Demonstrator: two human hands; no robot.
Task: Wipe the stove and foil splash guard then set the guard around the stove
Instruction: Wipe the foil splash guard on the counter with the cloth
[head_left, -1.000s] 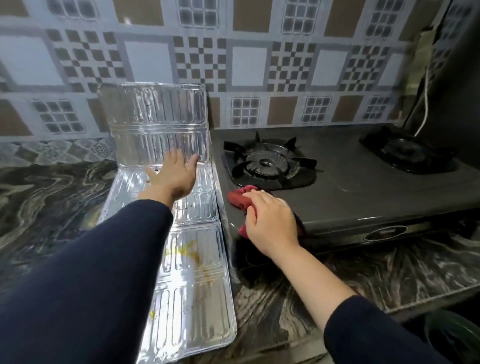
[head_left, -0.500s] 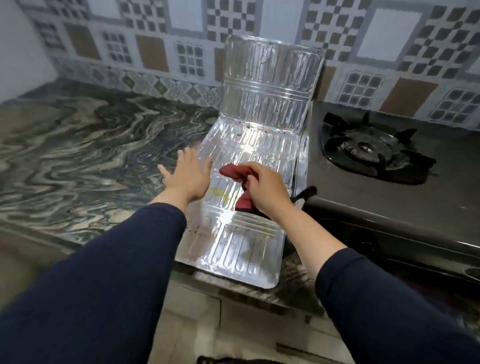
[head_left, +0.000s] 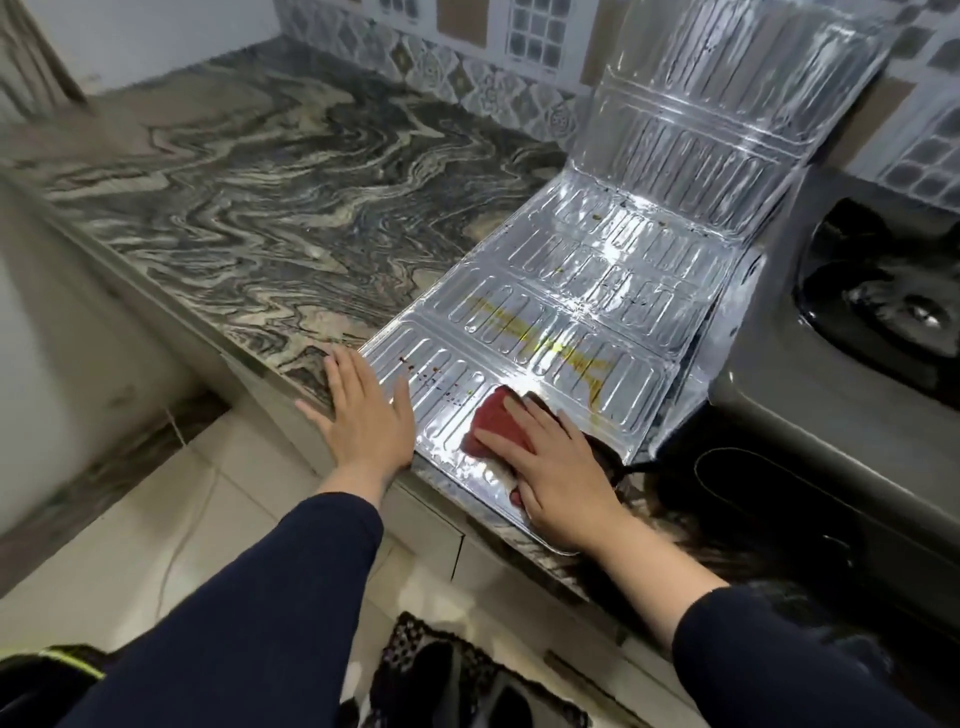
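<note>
The foil splash guard (head_left: 613, 291) lies mostly flat on the marble counter (head_left: 270, 208), its far panel leaning up against the tiled wall. Yellow streaks and dark red specks mark its near panels. My right hand (head_left: 556, 467) presses a red cloth (head_left: 493, 423) flat onto the guard's nearest panel. My left hand (head_left: 363, 415) rests with spread fingers on the guard's left front corner and the counter edge. The dark gas stove (head_left: 810, 415) stands just right of the guard, one burner (head_left: 904, 306) showing.
A patterned tile wall (head_left: 524, 36) backs the counter. Below the counter edge lie pale floor tiles (head_left: 171, 519) and a dark patterned mat (head_left: 457, 675). A dark object with a yellow-green stripe (head_left: 57, 670) sits at the lower left.
My right hand has carried the red cloth from the stove's front corner onto the guard's nearest panel. My left hand slid from the guard's middle to its front left corner. My view turned left.
</note>
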